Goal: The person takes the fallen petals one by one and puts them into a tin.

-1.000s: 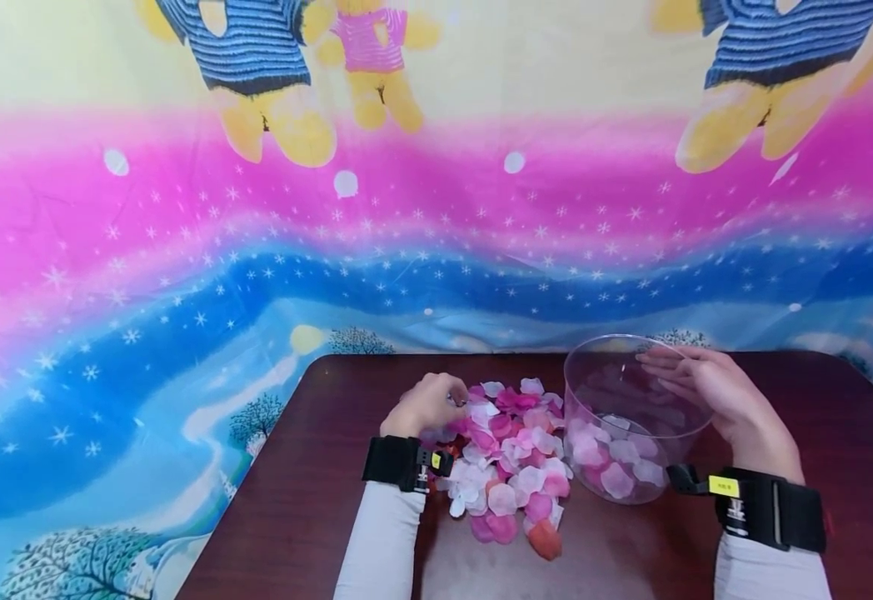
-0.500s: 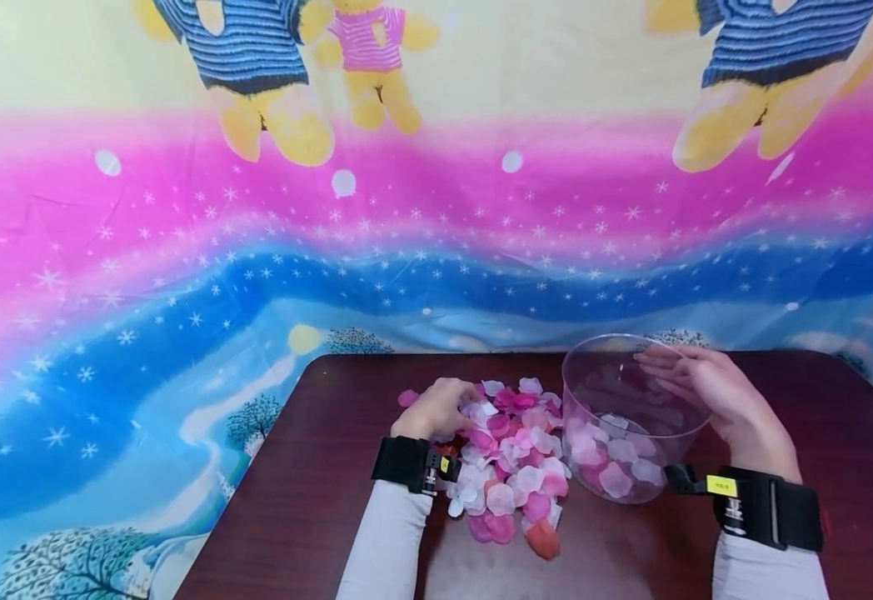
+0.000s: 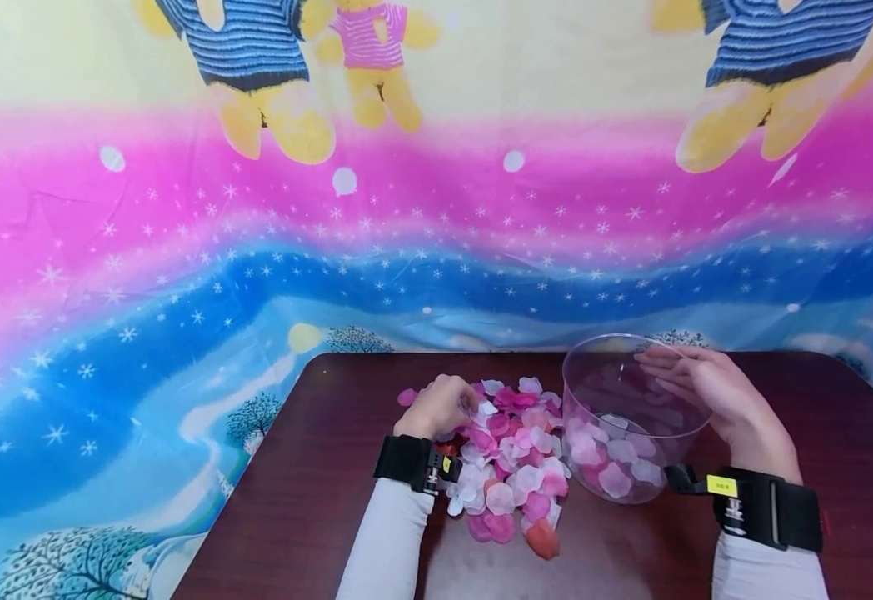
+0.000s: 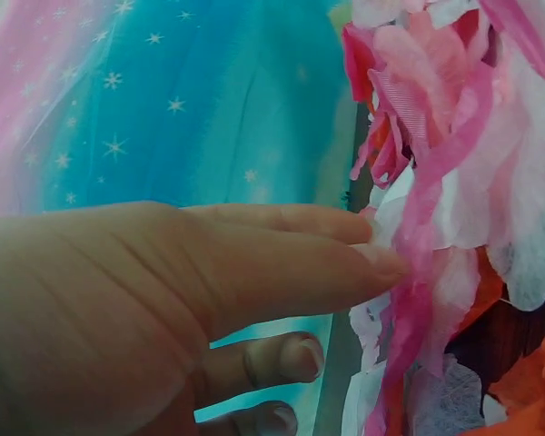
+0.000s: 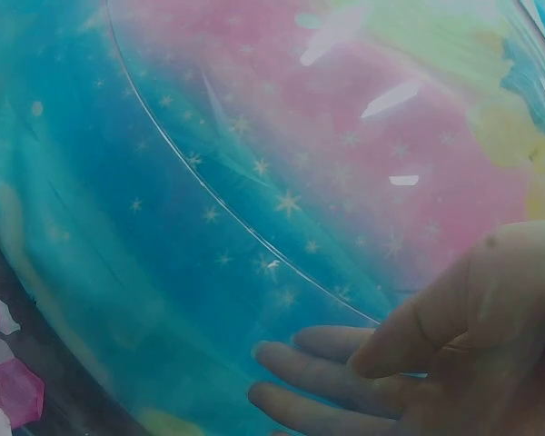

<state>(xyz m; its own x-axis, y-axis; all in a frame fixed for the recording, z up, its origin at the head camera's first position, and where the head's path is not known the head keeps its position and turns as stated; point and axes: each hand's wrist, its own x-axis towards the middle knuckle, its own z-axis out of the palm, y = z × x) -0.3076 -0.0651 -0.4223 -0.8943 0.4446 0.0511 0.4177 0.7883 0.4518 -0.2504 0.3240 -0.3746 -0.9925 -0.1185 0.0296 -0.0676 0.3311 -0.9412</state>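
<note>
Pink, white and red fabric petals (image 3: 507, 454) lie in a loose heap on the dark wooden worktop (image 3: 294, 500), just left of a clear plastic tub (image 3: 627, 417). The left hand (image 3: 440, 406) sits at the far left edge of the heap; in the left wrist view its thumb and forefinger press together on a strip of pink petal, with the other fingers (image 4: 282, 359) curled underneath, so it pinches a petal or a small clump. One pink petal (image 3: 406, 397) lies apart, just beyond that hand.

The right hand (image 3: 706, 392) holds the tub by its far right wall and rim; the right wrist view shows the fingers (image 5: 318, 377) lying fairly straight against the clear wall with the thumb over the rim, steadying the tub and not clamping it hard. The tub stands upright on the worktop and touches the right edge of the heap.

Judging by how things lie, the gathering is in its early part: a shallow layer of petals covers the tub's bottom, while far more petals are on the worktop. Most of the heap, the stray pink petal and a reddish petal (image 3: 544, 537) at the near edge are left outside.
</note>
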